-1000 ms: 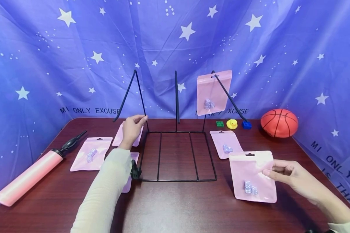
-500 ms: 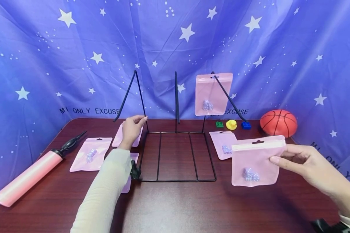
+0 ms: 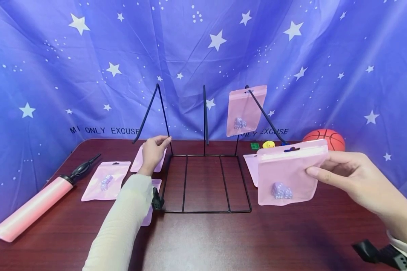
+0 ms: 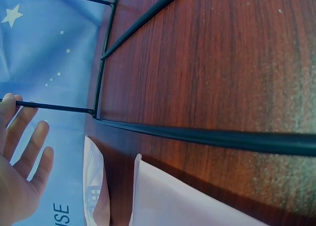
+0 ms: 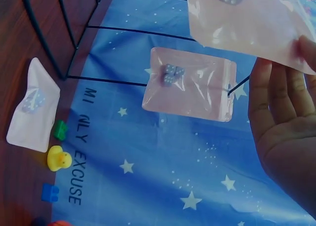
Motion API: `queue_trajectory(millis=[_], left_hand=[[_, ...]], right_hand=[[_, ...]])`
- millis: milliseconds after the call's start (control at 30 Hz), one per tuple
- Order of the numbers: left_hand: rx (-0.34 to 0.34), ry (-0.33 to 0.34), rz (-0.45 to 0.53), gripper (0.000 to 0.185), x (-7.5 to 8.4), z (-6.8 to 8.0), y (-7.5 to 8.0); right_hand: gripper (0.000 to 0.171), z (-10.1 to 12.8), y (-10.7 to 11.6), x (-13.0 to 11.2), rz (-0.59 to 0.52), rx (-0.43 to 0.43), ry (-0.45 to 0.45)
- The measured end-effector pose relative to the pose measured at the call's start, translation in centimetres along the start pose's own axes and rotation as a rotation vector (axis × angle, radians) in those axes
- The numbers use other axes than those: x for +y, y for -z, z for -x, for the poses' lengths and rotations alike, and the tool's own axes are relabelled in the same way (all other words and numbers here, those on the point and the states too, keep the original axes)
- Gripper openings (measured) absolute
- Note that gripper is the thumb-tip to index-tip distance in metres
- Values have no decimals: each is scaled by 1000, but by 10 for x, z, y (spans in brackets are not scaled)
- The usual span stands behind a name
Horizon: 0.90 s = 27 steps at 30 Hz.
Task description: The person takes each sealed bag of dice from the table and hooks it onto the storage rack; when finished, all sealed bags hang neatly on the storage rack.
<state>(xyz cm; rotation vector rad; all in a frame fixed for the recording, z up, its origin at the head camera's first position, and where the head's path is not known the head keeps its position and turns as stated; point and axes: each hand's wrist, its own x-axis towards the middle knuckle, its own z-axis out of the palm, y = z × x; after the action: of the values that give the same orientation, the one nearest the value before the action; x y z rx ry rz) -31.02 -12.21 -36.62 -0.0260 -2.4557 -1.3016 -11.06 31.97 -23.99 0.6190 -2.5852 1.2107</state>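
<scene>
Head view: our right hand (image 3: 346, 177) pinches a pink bag (image 3: 288, 175) by its right edge, up off the table (image 3: 207, 241). Our left hand (image 3: 154, 150) holds the wire rack (image 3: 205, 184).

Left wrist view: we see fingers (image 4: 22, 137) spread, one fingertip touching a wire (image 4: 54, 107).

Right wrist view: the bag sits just above our thumb (image 5: 274, 95).

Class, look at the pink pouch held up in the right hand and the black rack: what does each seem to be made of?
Pink pouch: likely glossy translucent plastic film; dice show through it. Black rack: thin rods, seemingly dark-coated metal wire.
</scene>
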Motion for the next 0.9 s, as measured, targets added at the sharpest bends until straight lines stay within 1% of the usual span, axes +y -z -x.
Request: queue_trajectory(millis=[233,367,500,700,900], left_hand=[[-5,10,10,29,-1,0,0],[-4,9,12,29,-1,0,0],[0,8,8,28,-1,0,0],[-6,3,8,29,-2,-1,-1],[-9,-1,2,28,-2,-1,-1]], right_hand=[[21,-7,-3,-8,14,28,-67],[17,-10,-5,-8,23,27,-81],[16,-14,-7,-7,17,33,-105],[15,-21,-11,-8,-10,32,-124],[17,-32,-14,-6,-77,11,-114]])
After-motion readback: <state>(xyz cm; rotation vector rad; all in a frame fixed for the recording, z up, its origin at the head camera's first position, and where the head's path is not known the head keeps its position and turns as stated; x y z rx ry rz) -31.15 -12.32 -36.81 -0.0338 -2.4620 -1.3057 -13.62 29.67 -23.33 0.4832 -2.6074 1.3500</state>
